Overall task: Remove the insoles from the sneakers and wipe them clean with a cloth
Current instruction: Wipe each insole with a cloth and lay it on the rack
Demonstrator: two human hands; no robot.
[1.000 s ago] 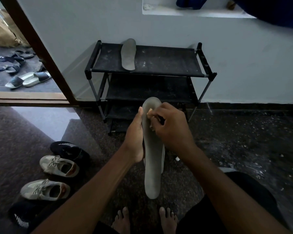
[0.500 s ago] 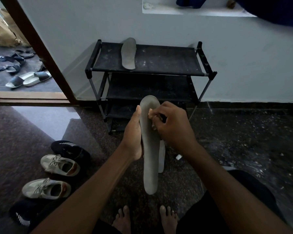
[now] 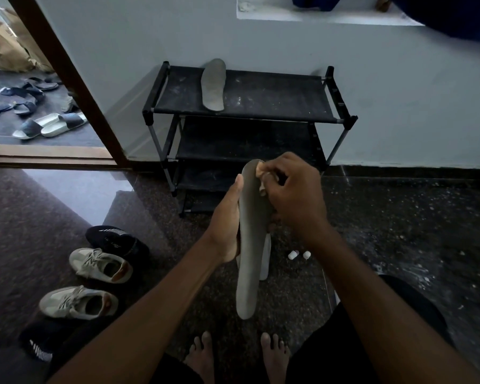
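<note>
Head view, the only one: left hand [image 3: 227, 217] is gripping a grey insole [image 3: 251, 253] along its left edge, thumb lying up the rim, fingers wrapping behind; insole is hanging in the air between the two forearms, clear of the floor [image 3: 399, 231], long axis near vertical, toe end up, heel end down, broad face turning toward the camera; right hand [image 3: 294, 195] is bunching a tan cloth [image 3: 261, 173], fingers curling tight on it, and is pressing it against the toe end at the upper right rim; cloth is mostly hiding under the fingers; pale strip [image 3: 265, 259] is showing behind the insole's lower right, cannot tell what it is.

Surroundings: second insole [image 3: 213, 84] is lying on the top shelf of a black shoe rack [image 3: 275, 98], toward its left rear corner, toe tipping up against the wall; sneakers [image 3: 100, 266] are sitting on the floor to the left, openings up, between two black shoes [image 3: 117, 241]; bare feet [image 3: 203, 353] are showing at the bottom edge.

Judgement: wiping is looking underway at the toe; the rest of the face is running downward from the right hand toward the heel, so the next stroke is likely calling for a drag down the long axis, left hand bracing; right hand is sitting nearer the work.
</note>
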